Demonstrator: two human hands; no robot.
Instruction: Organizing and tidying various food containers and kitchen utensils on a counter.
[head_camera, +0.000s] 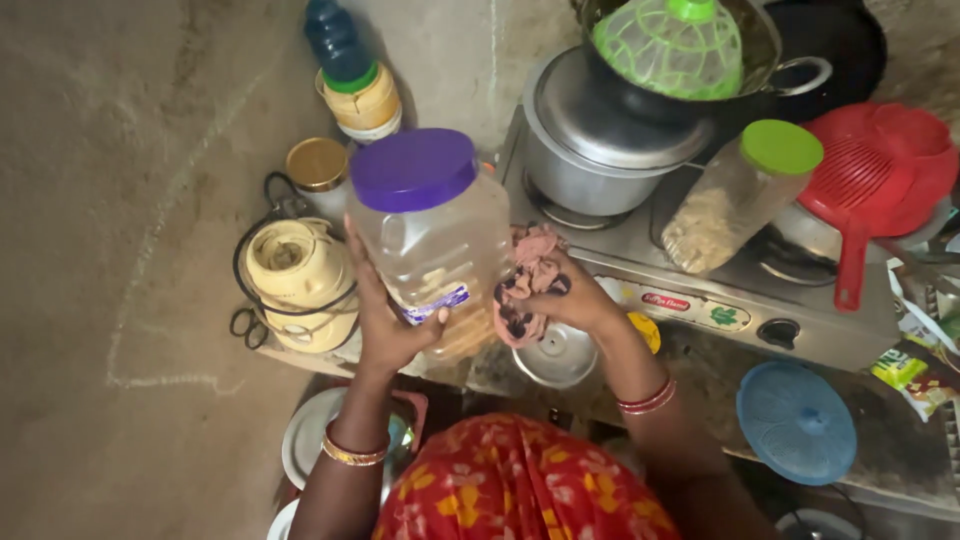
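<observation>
Plastic jar (437, 235), purple-lidded, held above the counter's (880, 440) front edge.
My left hand (385, 320) is gripping its left side; my right hand (565, 295), clamped on a pink cloth (528, 285), is pressing its right.

Clear plastic jar (435, 240), purple lid on, tilted; crumpled pink cloth (530, 285) touching its side.

— Is the light coming in dim?
— Dim and soft, brightening towards the top; the steel pot (590, 140) is catching mild glare.
— Anything blurring?
— The frame's edges are bending and softening, and the bottom is sinking into shadow.
</observation>
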